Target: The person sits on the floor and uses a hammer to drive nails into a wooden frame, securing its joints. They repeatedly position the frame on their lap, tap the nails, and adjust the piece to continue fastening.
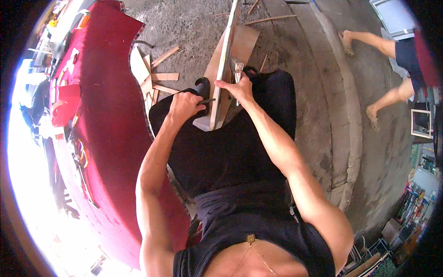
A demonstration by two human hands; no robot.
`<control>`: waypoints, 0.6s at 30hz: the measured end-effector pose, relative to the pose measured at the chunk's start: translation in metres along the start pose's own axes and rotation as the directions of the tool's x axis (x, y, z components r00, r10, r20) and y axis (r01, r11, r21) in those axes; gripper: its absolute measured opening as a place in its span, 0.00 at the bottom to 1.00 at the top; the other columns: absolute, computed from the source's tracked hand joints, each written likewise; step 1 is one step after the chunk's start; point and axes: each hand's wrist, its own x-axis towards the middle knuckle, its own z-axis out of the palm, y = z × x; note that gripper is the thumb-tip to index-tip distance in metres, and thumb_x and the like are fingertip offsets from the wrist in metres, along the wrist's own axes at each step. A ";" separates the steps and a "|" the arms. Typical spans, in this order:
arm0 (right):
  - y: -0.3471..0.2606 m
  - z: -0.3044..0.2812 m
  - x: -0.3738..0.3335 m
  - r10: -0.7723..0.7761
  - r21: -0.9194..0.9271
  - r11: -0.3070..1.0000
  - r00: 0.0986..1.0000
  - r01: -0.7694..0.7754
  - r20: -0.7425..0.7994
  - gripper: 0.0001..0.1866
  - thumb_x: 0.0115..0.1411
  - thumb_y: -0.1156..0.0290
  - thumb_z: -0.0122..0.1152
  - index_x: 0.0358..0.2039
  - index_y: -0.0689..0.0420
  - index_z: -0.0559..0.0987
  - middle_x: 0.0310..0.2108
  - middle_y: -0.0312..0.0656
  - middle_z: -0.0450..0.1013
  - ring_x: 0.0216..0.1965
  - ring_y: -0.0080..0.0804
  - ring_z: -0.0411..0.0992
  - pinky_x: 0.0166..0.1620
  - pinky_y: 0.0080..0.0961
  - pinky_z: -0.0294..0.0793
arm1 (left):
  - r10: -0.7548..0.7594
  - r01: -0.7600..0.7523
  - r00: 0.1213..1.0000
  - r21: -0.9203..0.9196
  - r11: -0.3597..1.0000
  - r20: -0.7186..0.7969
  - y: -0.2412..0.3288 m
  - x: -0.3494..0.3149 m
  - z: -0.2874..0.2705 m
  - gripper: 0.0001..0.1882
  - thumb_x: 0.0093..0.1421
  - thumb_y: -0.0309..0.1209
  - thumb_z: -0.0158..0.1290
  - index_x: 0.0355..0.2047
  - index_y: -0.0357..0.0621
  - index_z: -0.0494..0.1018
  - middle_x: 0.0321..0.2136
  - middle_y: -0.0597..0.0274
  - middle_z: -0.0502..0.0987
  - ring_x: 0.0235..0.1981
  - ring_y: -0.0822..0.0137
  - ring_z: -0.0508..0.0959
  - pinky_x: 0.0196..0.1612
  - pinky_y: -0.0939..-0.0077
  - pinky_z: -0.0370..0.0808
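A person in black clothing bends over a long, narrow wooden board [224, 60] that runs up between the knees, its lower end near the lap. The left hand [185, 105] is curled around a slim dark tool [208, 100], its tip pointing at the board; whether it touches the wood cannot be told. The right hand [236, 88] rests its thumb on the board's edge, the fingers closed about a silvery metal tool [238, 74] on the far side. A broad, pale wooden panel [248, 40] shows beyond the board. Wood scraps [159, 77] lie in a loose heap on the rough floor [184, 32], near a red-covered table [108, 92] at left. At right, a co-worker [406, 60] in dark shorts stands well apart.
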 end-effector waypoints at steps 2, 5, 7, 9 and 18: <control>0.000 -0.002 0.000 0.036 -0.039 0.999 0.999 -0.035 0.025 0.47 0.31 0.48 0.80 0.48 0.64 0.72 0.44 0.49 0.76 0.45 0.37 0.75 0.50 0.30 0.73 | -0.001 0.001 1.000 -0.017 1.000 0.015 0.000 0.002 -0.004 0.14 0.47 0.45 0.62 0.28 0.51 0.80 0.19 0.58 0.77 0.25 0.57 0.80 0.30 0.63 0.77; 0.003 0.001 0.003 0.025 -0.045 0.999 1.000 -0.025 -0.010 0.49 0.30 0.46 0.80 0.48 0.64 0.73 0.43 0.49 0.76 0.46 0.38 0.75 0.51 0.30 0.73 | -0.031 0.029 0.994 0.021 0.999 0.109 0.001 0.009 -0.010 0.12 0.47 0.43 0.63 0.29 0.52 0.81 0.20 0.56 0.78 0.27 0.56 0.81 0.31 0.62 0.77; 0.003 0.000 0.002 0.024 -0.019 1.000 1.000 -0.024 0.003 0.52 0.27 0.43 0.79 0.49 0.64 0.72 0.45 0.53 0.75 0.48 0.42 0.74 0.52 0.32 0.72 | -0.017 0.006 0.990 0.080 0.997 0.142 0.002 0.014 -0.017 0.13 0.48 0.45 0.62 0.26 0.49 0.80 0.20 0.56 0.78 0.26 0.55 0.80 0.31 0.59 0.77; 0.002 -0.001 0.001 0.030 -0.022 0.999 1.000 -0.030 0.002 0.53 0.25 0.41 0.79 0.49 0.64 0.72 0.46 0.54 0.74 0.48 0.44 0.74 0.53 0.34 0.71 | 0.016 -0.039 0.988 0.153 0.987 0.152 0.007 0.018 -0.029 0.14 0.49 0.45 0.61 0.23 0.48 0.79 0.19 0.57 0.77 0.25 0.55 0.80 0.29 0.60 0.76; 0.004 -0.002 0.003 0.060 0.002 0.998 0.998 -0.060 0.033 0.53 0.25 0.43 0.80 0.50 0.63 0.72 0.46 0.52 0.74 0.48 0.44 0.74 0.52 0.33 0.72 | 0.185 -0.275 0.950 0.396 0.876 0.251 0.018 0.037 -0.044 0.11 0.50 0.41 0.59 0.22 0.47 0.79 0.18 0.58 0.77 0.24 0.57 0.80 0.28 0.63 0.76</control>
